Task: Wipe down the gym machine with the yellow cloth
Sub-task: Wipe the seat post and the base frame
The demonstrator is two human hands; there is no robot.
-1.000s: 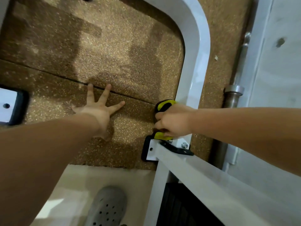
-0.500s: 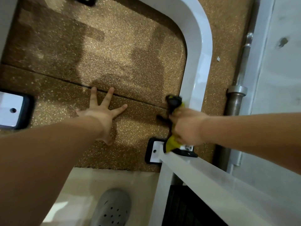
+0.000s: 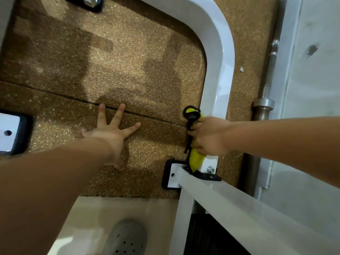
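Note:
The gym machine's white curved frame tube (image 3: 223, 57) runs down the right of the floor to a bolted foot plate (image 3: 173, 174). My right hand (image 3: 207, 135) grips the yellow cloth (image 3: 196, 160) with dark edging, bunched against the lower part of that tube just above the foot plate. A yellow and black tip of the cloth sticks out above my fingers. My left hand (image 3: 112, 129) rests flat on the speckled brown floor with its fingers spread, well left of the tube. A white beam (image 3: 239, 205) of the machine slants across the lower right.
The speckled rubber floor (image 3: 128, 67) has a seam under my left fingertips. Another white foot plate (image 3: 9, 132) sits at the left edge. A metal bar with a collar (image 3: 263, 107) lies along a white wall at the right. A grey clog (image 3: 127, 238) stands on pale tile below.
My right hand has slid the cloth along the lower tube toward the foot plate, and more yellow now hangs below the fingers. My left hand has stayed flat on the floor.

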